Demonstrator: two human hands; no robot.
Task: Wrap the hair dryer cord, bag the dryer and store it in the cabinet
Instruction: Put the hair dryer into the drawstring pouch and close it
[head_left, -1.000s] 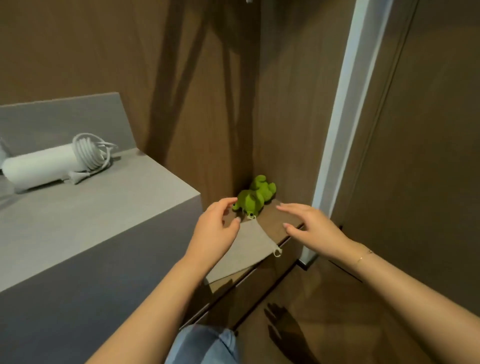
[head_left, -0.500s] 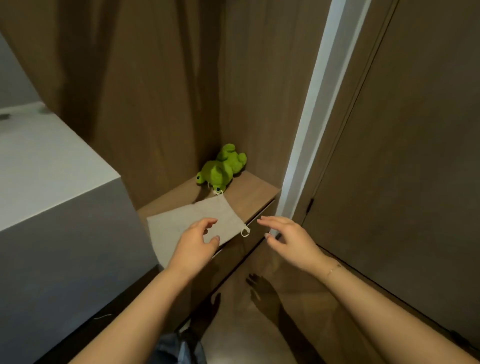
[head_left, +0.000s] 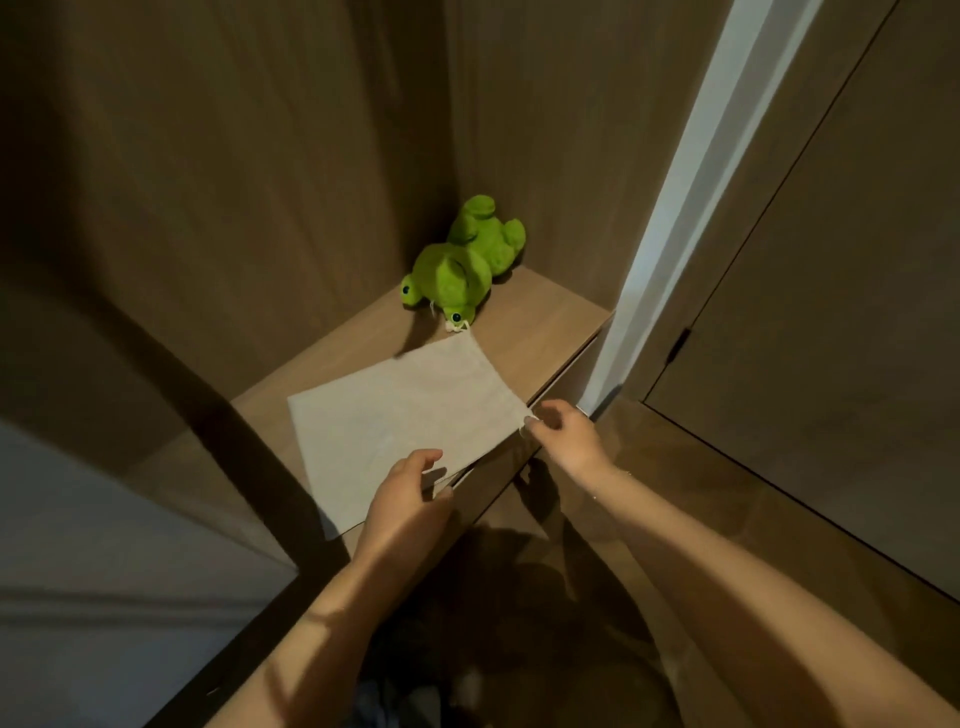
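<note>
Both hands (head_left: 410, 499) pinch the bag's (head_left: 395, 421) near edge.

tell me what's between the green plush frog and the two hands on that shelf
In the head view, the flat beige cloth bag fills that stretch of the wooden shelf: its far corner nearly reaches the frog, and the left hand and right hand grip its near edge.

A green plush frog (head_left: 465, 267) lies in the back corner of a wooden shelf (head_left: 540, 322), its head toward the front and its legs against the brown wood walls (head_left: 234, 182). A pale vertical strip (head_left: 691, 171) runs down just right of the shelf, with a brown door (head_left: 841, 322) beyond it. A grey desk (head_left: 93, 597) fills the lower left.
</note>
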